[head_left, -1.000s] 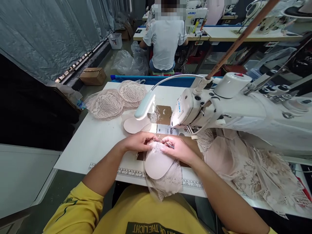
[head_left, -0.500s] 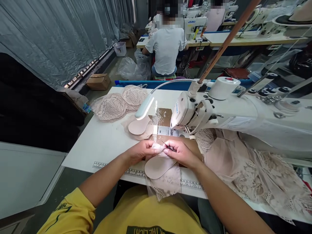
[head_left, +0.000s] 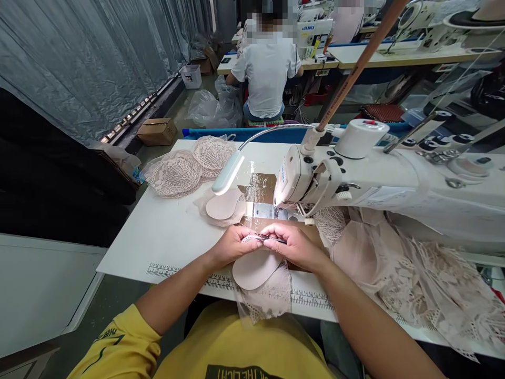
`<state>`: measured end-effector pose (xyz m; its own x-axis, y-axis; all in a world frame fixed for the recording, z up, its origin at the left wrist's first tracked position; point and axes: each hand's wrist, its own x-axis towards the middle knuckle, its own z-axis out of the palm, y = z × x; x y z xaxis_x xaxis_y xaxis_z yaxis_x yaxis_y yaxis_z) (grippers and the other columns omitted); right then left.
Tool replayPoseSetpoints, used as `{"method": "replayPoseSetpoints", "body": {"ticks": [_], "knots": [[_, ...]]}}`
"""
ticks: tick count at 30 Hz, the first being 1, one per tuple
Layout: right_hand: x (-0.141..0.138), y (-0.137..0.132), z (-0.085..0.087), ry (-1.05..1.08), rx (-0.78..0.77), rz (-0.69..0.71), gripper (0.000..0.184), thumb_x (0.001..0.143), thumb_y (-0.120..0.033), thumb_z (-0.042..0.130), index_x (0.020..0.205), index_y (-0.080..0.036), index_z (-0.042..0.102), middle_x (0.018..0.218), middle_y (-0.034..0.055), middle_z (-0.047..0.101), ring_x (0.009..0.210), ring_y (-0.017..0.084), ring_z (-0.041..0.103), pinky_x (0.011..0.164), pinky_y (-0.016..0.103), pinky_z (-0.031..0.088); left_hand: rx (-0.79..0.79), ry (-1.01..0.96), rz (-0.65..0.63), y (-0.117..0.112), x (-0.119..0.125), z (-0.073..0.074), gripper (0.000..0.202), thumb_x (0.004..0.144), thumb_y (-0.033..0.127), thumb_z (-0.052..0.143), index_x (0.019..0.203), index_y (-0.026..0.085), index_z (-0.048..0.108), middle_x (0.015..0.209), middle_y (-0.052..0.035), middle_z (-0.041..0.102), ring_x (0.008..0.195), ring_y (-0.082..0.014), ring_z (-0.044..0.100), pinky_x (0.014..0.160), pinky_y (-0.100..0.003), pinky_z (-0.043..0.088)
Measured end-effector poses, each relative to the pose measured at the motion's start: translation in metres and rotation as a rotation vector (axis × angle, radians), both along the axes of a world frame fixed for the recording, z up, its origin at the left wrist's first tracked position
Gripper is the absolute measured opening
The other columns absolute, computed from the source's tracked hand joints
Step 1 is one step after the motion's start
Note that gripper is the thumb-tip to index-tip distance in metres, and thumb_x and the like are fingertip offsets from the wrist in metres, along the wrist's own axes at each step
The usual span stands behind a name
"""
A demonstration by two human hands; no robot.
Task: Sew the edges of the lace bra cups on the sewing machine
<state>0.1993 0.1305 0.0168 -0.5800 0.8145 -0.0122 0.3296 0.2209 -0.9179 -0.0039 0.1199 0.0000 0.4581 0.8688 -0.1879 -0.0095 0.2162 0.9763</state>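
Observation:
My left hand [head_left: 232,245] and my right hand [head_left: 290,243] meet just in front of the needle of a white sewing machine [head_left: 355,179]. Both are closed on the upper edge of a pale pink padded cup with lace [head_left: 254,269], which lies on the white table [head_left: 165,237] and hangs over its front edge. My right hand also pinches a thin dark tool [head_left: 272,239], small snips or tweezers, against the fabric. My fingertips hide the spot where they touch.
Another pink cup [head_left: 223,204] lies under a gooseneck lamp [head_left: 226,173]. Lace cups [head_left: 185,168] are stacked at the table's far left. A heap of pink lace pieces [head_left: 406,273] fills the right side. A person in a white shirt [head_left: 268,73] sits at another machine beyond.
My hands have drawn closer together on the cup's top edge, and the cup has shifted slightly. The view has shifted a little.

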Motion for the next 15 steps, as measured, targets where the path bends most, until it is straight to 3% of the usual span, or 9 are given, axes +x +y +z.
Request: {"method": "replayPoseSetpoints", "body": {"ticks": [5, 8, 12, 15], "knots": [[-0.006, -0.001, -0.006, 0.025, 0.032, -0.040, 0.020, 0.088, -0.034, 0.053, 0.093, -0.021, 0.067, 0.089, 0.0031, 0.067, 0.082, 0.017, 0.061, 0.074, 0.030, 0.047, -0.009, 0.002, -0.027, 0.001, 0.003, -0.003, 0.034, 0.072, 0.043, 0.071, 0.070, 0.009, 0.065, 0.060, 0.0028, 0.046, 0.056, -0.0074, 0.038, 0.053, -0.020, 0.029], [-0.004, 0.001, -0.011, 0.049, 0.033, -0.110, 0.020, 0.088, -0.035, 0.053, 0.090, -0.020, 0.066, 0.086, 0.0033, 0.067, 0.081, 0.017, 0.061, 0.073, 0.029, 0.047, 0.029, 0.059, -0.062, 0.000, -0.001, 0.002, 0.035, 0.077, 0.045, 0.066, 0.078, 0.010, 0.067, 0.064, 0.0005, 0.051, 0.059, -0.0090, 0.042, 0.055, -0.021, 0.032], [0.002, -0.001, -0.013, 0.009, 0.079, -0.260, 0.025, 0.087, -0.040, 0.055, 0.099, -0.020, 0.061, 0.091, 0.0049, 0.067, 0.082, 0.019, 0.062, 0.073, 0.031, 0.050, 0.333, 0.510, -0.061, 0.001, -0.020, 0.024, 0.035, 0.079, 0.046, 0.063, 0.089, 0.014, 0.071, 0.067, -0.0016, 0.058, 0.061, -0.0122, 0.048, 0.057, -0.023, 0.035], [-0.004, -0.008, -0.012, -0.101, 0.317, -0.244, 0.031, 0.083, -0.036, 0.060, 0.110, -0.021, 0.060, 0.103, 0.0080, 0.067, 0.093, 0.022, 0.061, 0.079, 0.034, 0.049, 0.612, 0.802, 0.125, 0.018, -0.035, 0.039, 0.032, 0.083, 0.045, 0.058, 0.087, 0.016, 0.071, 0.074, -0.0050, 0.063, 0.068, -0.0164, 0.054, 0.064, -0.026, 0.040]]}}
